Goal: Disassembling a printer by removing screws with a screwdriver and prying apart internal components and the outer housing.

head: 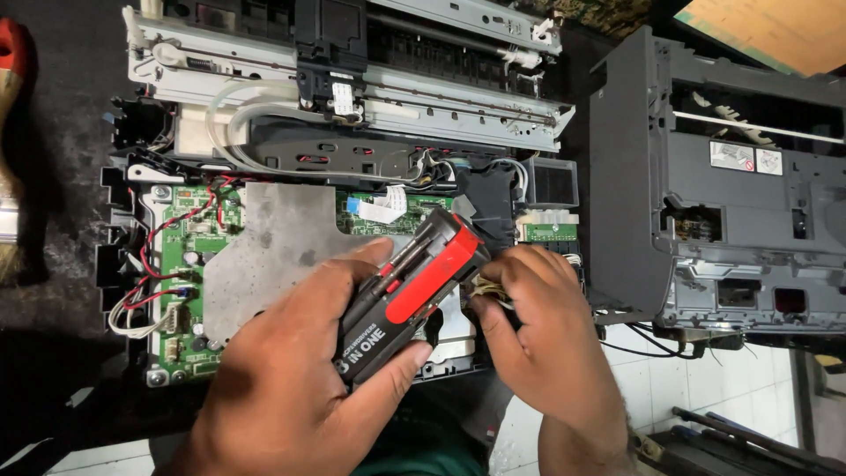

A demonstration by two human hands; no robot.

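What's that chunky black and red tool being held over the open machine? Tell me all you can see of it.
The screwdriver handle is a thick, plastic-looking black body with a glossy red panel along one side and white print near its butt. It lies tilted, butt toward the camera, above the metal shield plate. The left hand wraps it from below; the right hand pinches at its far end. Its tip is hidden.

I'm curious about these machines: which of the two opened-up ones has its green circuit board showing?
The left one, right under the person's hands. Its green board lies bare beside a grey metal plate, with red wires across it. The grey machine on the right shows only plastic casing.
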